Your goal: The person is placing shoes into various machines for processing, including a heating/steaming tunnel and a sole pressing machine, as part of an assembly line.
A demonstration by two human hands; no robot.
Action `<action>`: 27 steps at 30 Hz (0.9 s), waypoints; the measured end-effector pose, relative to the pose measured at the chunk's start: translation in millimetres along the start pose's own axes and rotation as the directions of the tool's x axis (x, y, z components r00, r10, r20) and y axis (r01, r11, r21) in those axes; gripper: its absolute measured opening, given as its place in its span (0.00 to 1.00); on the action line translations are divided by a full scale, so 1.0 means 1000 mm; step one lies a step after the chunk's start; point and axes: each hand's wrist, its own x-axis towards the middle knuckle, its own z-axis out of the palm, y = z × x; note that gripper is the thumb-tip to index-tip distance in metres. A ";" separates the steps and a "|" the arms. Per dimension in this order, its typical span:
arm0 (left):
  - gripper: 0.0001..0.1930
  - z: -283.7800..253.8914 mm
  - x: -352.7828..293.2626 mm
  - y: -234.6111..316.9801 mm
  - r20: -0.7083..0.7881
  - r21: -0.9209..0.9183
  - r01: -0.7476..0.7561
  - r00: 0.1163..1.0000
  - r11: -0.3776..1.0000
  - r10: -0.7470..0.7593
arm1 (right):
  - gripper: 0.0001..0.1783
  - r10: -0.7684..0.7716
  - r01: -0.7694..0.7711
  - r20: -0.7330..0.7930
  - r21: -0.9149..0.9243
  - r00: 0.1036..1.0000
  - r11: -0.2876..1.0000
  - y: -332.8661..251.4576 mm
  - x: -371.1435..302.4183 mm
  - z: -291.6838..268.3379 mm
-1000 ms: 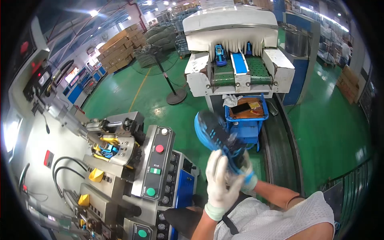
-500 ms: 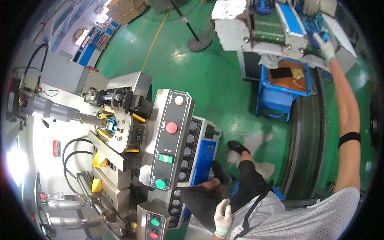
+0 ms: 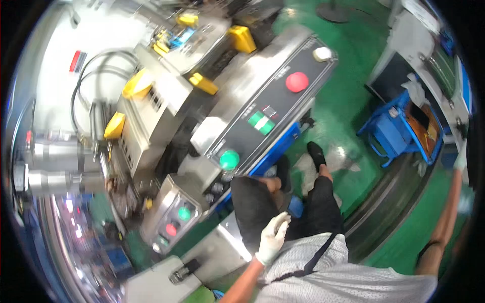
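My left hand [image 3: 273, 236], in a white glove, is raised in front of my lap with its fingers curled in toward the thumb. Whether anything small is inside them is hidden. My right arm stretches out to the far right, where my gloved right hand [image 3: 461, 157] is smeared by motion at the picture's rim, beside the blue stool. Its fingers cannot be read. To my left stands a machine's control panel [image 3: 268, 108] with a red button [image 3: 297, 82], a green button [image 3: 229, 159] and a green switch [image 3: 261, 122]. Neither hand touches it.
Behind the panel are a metal fixture [image 3: 197, 48] with yellow parts and a black hose [image 3: 81, 83]. A smaller button box [image 3: 177, 214] stands nearer. On the right, a blue stool [image 3: 391, 134] carries a brown top with a dark flat item. A dark rail [image 3: 389, 202] crosses the green floor.
My view has swung, bringing the control panel closer to the middle. My right hand has come away from the blue items at the far-right machine. The left stays curled before my lap.
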 end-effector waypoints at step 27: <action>0.34 -0.274 -0.514 -0.354 -0.880 -0.074 0.971 0.043 0.226 -0.473 | 0.29 -0.674 -0.170 0.628 0.670 -0.389 0.722 -0.543 -0.502 -0.017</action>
